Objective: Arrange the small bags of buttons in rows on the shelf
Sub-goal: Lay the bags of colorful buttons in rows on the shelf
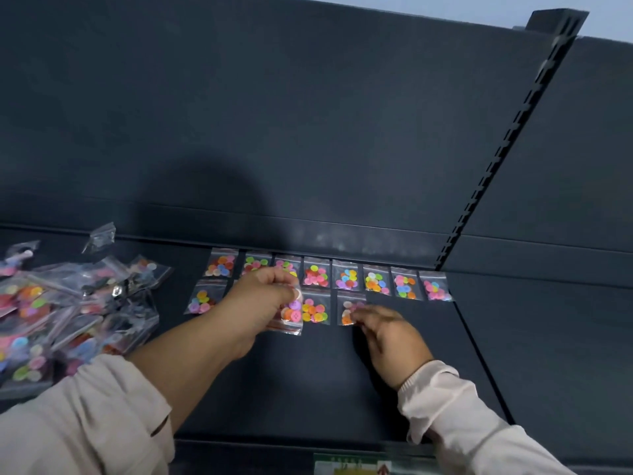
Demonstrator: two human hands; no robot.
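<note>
Gripping bag [292, 315], touching second bag [347, 306].

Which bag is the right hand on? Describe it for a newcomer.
On the dark shelf, two rows of button bags lie by the back wall. That bag ends the front row on the right, touched by the right hand; no bag follows it.

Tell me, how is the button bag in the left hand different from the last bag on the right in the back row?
The held bag is pinched by the left hand over the front row; the end bag lies flat on the shelf in the back row, untouched. The held bag shows mostly orange and purple buttons; the end bag looks mostly pink. Both are small clear bags of coloured buttons.
</note>
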